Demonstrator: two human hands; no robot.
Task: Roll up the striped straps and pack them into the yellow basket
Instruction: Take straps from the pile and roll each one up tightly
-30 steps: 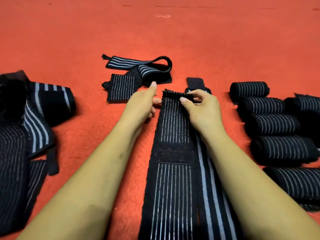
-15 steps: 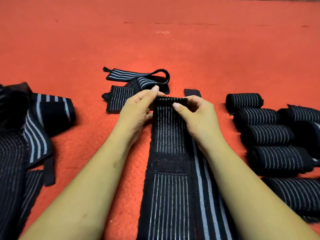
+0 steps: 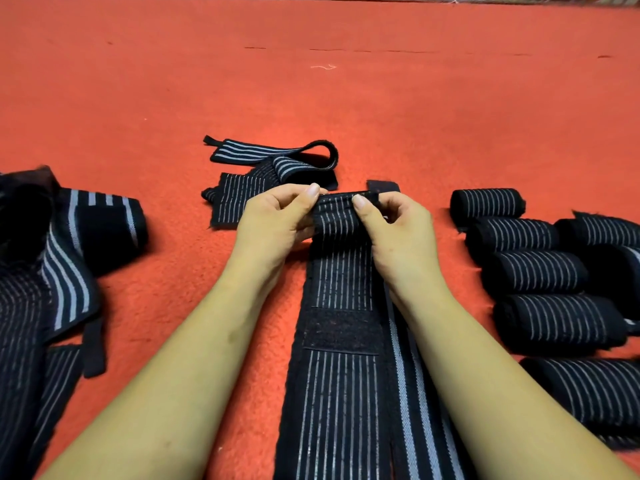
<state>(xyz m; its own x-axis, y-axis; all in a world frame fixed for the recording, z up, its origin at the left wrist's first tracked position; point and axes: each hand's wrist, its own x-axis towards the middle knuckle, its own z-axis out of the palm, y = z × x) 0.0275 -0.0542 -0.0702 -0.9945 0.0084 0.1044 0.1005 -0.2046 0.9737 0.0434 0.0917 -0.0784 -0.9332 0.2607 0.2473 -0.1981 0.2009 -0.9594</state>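
red carpet (image 3: 450,116) | left hand (image 3: 273,223), right hand (image 3: 398,233): thumbs forward, pinching far end of striped strap (image 3: 341,271)

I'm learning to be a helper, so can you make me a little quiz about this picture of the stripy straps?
1. True or false: both hands, the left hand and the right hand, pinch the far end of the flat strap.
2. Where do the finished rolled straps lie?
A. left of the arms
B. right of the arms
C. in a basket
3. Fill in: the floor covering is a ____ carpet.

Key
1. True; the end is just curled over.
2. B; the loose unrolled pile lies on the left, and no basket shows.
3. Red.
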